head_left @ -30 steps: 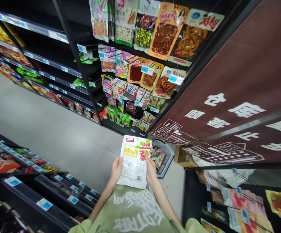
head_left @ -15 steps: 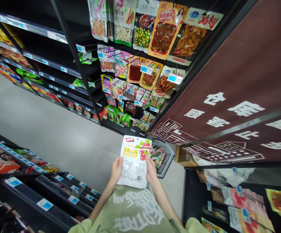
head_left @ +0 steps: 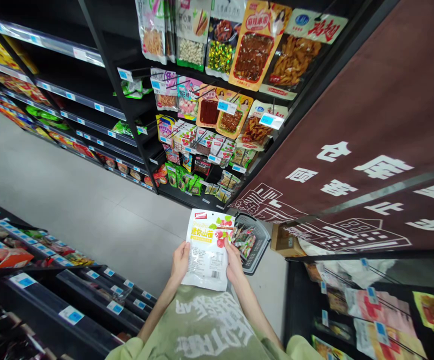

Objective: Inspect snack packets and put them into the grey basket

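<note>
- White snack pouch: held upright in front of the shirt, printed side facing the camera. Red logo top left, red berries and green leaves top right, small print and barcode lower down.
- Left hand: gripping the pouch's left edge, fingers closed on it (fingertips behind are hidden).
- Right hand: gripping the right edge, thumb on the front just below the berries, other fingers mostly out of sight.
- Green shirt: white lettering, directly below the pouch in view.
- Gray basket: on the floor past the right hand, partly covered by pouch and hand; packets inside.
- Cardboard box: near the basket, to its right.
- Brown curtain: right side, white characters and line-drawn buildings.
- Hanging snack packs: ahead, in rows, blue-and-white price tags in front.
- Black shelves: left of those, partly stocked.
</note>
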The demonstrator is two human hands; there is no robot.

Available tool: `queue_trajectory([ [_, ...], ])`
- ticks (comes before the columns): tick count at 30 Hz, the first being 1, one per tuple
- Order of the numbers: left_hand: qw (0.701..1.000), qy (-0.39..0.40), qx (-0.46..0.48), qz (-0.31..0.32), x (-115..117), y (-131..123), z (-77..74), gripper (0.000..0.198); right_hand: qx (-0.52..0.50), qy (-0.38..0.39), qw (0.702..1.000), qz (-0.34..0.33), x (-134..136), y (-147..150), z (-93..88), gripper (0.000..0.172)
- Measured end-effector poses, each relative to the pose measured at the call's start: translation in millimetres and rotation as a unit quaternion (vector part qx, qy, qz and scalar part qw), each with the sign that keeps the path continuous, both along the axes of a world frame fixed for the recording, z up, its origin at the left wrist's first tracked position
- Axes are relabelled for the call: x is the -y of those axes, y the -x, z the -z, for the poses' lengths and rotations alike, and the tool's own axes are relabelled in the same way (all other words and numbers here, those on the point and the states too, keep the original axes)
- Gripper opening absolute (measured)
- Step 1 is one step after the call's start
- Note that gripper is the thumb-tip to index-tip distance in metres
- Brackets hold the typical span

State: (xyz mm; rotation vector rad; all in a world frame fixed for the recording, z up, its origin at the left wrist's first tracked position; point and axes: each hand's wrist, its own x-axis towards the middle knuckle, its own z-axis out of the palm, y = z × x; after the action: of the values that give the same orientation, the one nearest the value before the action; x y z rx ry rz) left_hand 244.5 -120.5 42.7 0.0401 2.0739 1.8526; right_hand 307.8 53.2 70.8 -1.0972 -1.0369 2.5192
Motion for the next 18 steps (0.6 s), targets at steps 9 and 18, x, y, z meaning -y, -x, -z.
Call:
queue_trajectory([
  [9, 0.998, -0.038, 0.028, -0.033, -0.4, 2.5, -4.3, 0.048, -0.028, 0.039, 0.999, -0.015, 0.5, -1.1, -3.2, 0.044],
  [18, 0.97, -0.135, 0.193, -0.066, 1.1, -0.3, 14.7, 0.049, -0.014, 0.032, 0.997, -0.065, 0.1, -2.0, 11.7, 0.032],
])
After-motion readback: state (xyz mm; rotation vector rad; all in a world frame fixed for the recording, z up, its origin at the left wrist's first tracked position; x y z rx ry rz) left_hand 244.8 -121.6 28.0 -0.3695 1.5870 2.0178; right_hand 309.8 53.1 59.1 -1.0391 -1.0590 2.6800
